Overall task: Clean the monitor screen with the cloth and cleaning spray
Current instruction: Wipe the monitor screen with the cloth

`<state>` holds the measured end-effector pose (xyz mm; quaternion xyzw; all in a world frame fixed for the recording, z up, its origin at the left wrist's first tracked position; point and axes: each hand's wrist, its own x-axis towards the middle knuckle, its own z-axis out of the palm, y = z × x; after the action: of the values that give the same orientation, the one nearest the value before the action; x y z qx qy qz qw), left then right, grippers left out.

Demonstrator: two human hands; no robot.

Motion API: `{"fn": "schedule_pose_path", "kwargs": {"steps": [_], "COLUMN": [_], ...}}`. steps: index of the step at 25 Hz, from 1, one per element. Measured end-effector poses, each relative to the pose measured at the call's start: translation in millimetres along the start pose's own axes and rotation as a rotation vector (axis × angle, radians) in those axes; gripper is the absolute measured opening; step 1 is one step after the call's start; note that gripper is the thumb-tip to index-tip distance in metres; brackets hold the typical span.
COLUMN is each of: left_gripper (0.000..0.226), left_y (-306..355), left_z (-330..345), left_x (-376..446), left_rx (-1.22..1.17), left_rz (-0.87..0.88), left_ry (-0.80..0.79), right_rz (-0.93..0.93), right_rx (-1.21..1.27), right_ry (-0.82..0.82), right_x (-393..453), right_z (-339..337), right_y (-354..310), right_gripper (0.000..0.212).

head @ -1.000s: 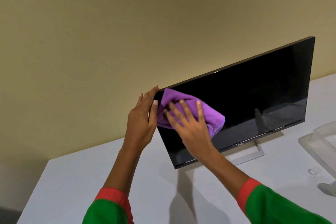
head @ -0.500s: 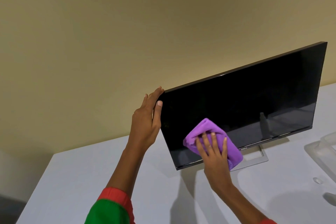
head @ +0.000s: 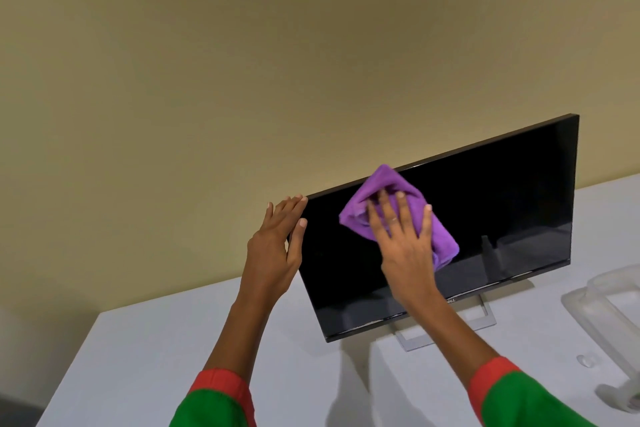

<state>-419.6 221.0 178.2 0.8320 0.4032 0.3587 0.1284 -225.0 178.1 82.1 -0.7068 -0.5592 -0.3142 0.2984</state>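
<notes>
A black monitor [head: 502, 204] stands on a silver frame stand [head: 450, 326] on the white table, its screen dark. My left hand [head: 277, 243] grips the monitor's upper left corner, fingers behind the edge and thumb on the front. A folded purple cloth [head: 440, 236] lies flat against the upper middle of the screen, reaching the top edge. My right hand [head: 405, 239] presses on the cloth with fingers spread. No spray bottle is in view.
The white table [head: 156, 357] runs along a beige wall. A clear plastic container [head: 609, 305] sits at the right edge of the table. A small clear round piece [head: 586, 360] lies in front of it.
My right hand has swept the cloth from the screen's lower edge up to the upper middle. My left hand stays on the corner.
</notes>
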Motion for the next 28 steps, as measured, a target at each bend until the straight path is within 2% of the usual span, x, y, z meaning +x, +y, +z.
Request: {"fn": "schedule_pose_path", "kwargs": {"steps": [5, 7, 9, 11, 13, 16, 18, 20, 23, 26, 28], "left_gripper": [0.035, 0.035, 0.035, 0.036, 0.036, 0.035, 0.036, 0.037, 0.037, 0.038, 0.038], "left_y": [3.9, 6.0, 8.2, 12.6, 17.4, 22.0, 21.8, 21.8, 24.8, 28.0, 29.2], "left_z": [-1.3, -1.3, -0.9, 1.1, 2.7, 3.8, 4.6, 5.7, 6.5, 7.1, 7.8], "left_x": [-0.4, -0.7, -0.1, -0.5, -1.3, -0.1, 0.0, -0.1, -1.8, -5.4, -6.1], "left_rx": [0.027, 0.062, 0.106, 0.129, 0.136, 0.137, 0.14, 0.13, 0.133, 0.143, 0.141], "left_rz": [-0.01, -0.008, -0.022, -0.061, -0.106, -0.135, -0.143, -0.159, -0.187, -0.187, -0.183], "left_ry": [-0.012, 0.002, 0.012, 0.012, 0.016, 0.022, 0.014, 0.002, 0.0, 0.006, 0.011], "right_rz": [0.239, 0.187, 0.008, -0.181, -0.296, -0.352, -0.247, -0.121, 0.127, 0.368, 0.409], "right_rx": [-0.042, -0.053, -0.068, -0.061, -0.063, -0.07, -0.049, -0.033, -0.014, 0.064, 0.08], "right_ry": [-0.136, -0.182, -0.255, -0.275, -0.223, -0.15, -0.107, -0.086, -0.15, -0.212, -0.259], "right_x": [-39.4, -64.4, -83.3, -87.4, -72.9, -37.9, -19.6, -13.5, -24.4, -48.2, -64.3], "right_z": [5.2, 12.7, 16.6, 16.0, 13.9, 5.3, -0.6, -3.7, -4.6, -0.4, 3.8], "right_y": [46.6, 41.9, 29.6, 20.5, 21.6, 41.8, 63.4, 87.4, 120.3, 131.3, 121.8], "right_gripper": [0.1, 0.109, 0.114, 0.108, 0.094, 0.072, 0.064, 0.072, 0.099, 0.101, 0.101]}}
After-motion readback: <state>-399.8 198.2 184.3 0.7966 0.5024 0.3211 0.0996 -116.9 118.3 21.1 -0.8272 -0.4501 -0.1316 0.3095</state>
